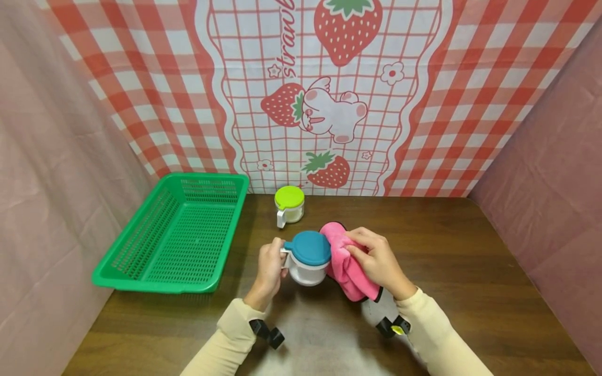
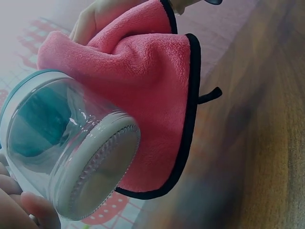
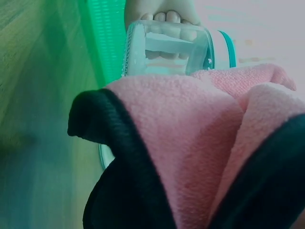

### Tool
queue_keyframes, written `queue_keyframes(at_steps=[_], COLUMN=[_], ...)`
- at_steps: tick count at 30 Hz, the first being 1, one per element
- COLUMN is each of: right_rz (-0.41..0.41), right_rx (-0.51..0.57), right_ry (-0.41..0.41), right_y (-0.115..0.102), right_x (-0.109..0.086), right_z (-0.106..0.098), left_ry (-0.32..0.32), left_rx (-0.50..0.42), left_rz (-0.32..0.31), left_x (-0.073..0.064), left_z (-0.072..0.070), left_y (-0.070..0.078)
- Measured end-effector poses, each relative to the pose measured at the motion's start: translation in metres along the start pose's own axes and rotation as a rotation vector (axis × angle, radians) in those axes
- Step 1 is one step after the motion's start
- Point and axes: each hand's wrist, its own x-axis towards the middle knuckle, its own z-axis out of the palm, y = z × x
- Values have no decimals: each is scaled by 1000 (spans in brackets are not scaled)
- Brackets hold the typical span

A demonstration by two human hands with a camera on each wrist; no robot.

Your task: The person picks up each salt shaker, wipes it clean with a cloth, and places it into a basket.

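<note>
From my far-off seat, I see a green basket (image 1: 195, 243) on the left side of the brown table (image 1: 451, 256). Next comes the left hand (image 1: 269, 265), its fingers curled tight around the white handle (image 1: 286, 259) of a clear jar (image 1: 308, 272) with a blue lid (image 1: 311, 248). I can see the jar's bottom from my left wrist camera, so it is up off the table. Behind it stands a jar with a lime lid (image 1: 289, 196). The pink cloth (image 1: 345, 261) touches the blue-lidded jar's right side. Last, the right hand (image 1: 378, 258) pinches that cloth between thumb and fingers.
</note>
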Motion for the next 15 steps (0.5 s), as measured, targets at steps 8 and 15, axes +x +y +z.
queue_keyframes(at_steps=[8, 15], right_rz=[33, 48], right_rx=[52, 96], right_ry=[64, 96], right_y=[2, 2], right_x=[2, 3], right_z=[0, 0], left_ry=[22, 30], left_rx=[-22, -39], left_rz=[6, -2], left_x=[1, 2], left_z=[-2, -6], left_y=[2, 0])
